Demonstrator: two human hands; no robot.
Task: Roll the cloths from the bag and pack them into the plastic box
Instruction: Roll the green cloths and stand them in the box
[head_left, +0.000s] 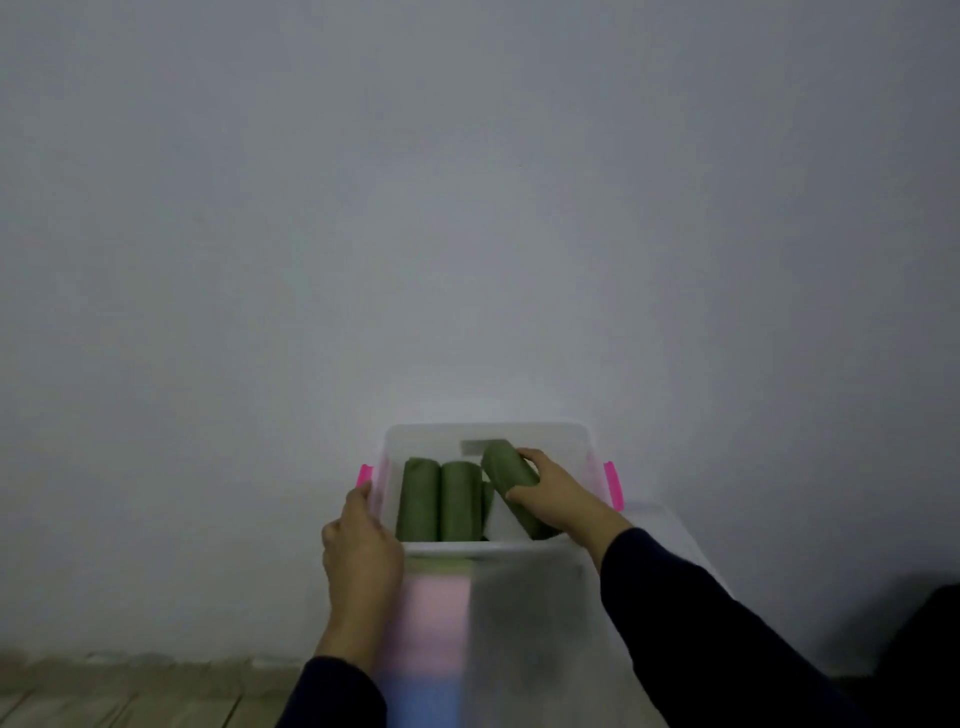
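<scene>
A clear plastic box (519, 431) with pink latches (613, 483) stands open in front of me. Two green rolled cloths (439, 499) lie side by side along its left part, and a third is partly hidden behind them. My right hand (550, 493) reaches into the box and grips another green rolled cloth (506, 467), which is tilted above the box's right side. My left hand (361, 540) grasps the box's left rim near the pink latch (364, 474). Pink and blue layers (431, 649) show blurred through the front wall.
A plain grey-white wall (467, 208) fills most of the view behind the box. Wooden floor boards (130, 691) run along the bottom left. A dark shape (924, 649) sits at the bottom right. A pale surface (670, 525) extends to the right of the box.
</scene>
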